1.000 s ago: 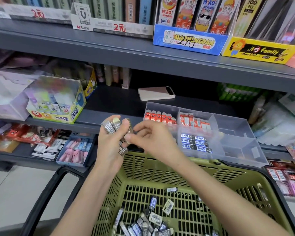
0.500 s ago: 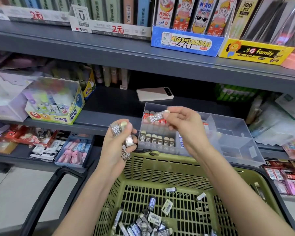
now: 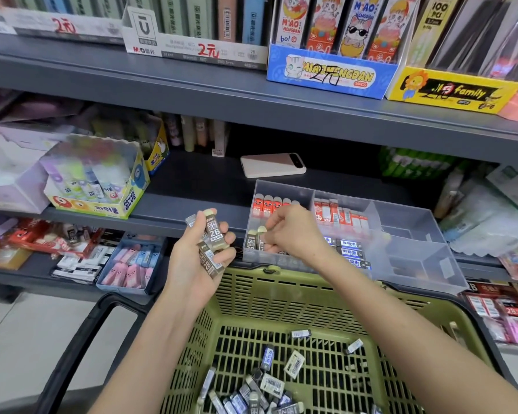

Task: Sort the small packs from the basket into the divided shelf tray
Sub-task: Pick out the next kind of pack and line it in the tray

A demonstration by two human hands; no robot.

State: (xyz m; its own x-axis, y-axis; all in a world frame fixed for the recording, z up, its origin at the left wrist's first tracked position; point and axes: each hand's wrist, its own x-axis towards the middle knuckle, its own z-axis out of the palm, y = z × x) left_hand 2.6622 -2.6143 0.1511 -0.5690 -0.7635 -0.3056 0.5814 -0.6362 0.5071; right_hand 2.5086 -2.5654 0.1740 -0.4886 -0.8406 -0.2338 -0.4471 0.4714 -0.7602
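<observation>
Above basket [image 3: 281, 294], left fingers [image 3: 226, 256] clutching packs [image 3: 213, 234], right fingers [image 3: 274, 227] pinching a half-hidden pack [image 3: 262, 233] in tray [image 3: 416, 236].

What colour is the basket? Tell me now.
The basket is olive green, with a black handle; the head view, the only one, shows it.

View: single head-worn camera, wide-angle.
Facing: forward and down onto the shelving; upper shelf [image 3: 222, 94] spans 12 o'clock.
Near: basket [image 3: 281, 294] fills 6 o'clock, with the small packs [image 3: 269, 383] on its floor closest.
Mid: left hand [image 3: 198, 258] and right hand [image 3: 293, 231] near centre; forearms enter from 7 and 5 o'clock.
Beyond: divided tray [image 3: 416, 264] at 3 o'clock.
</observation>
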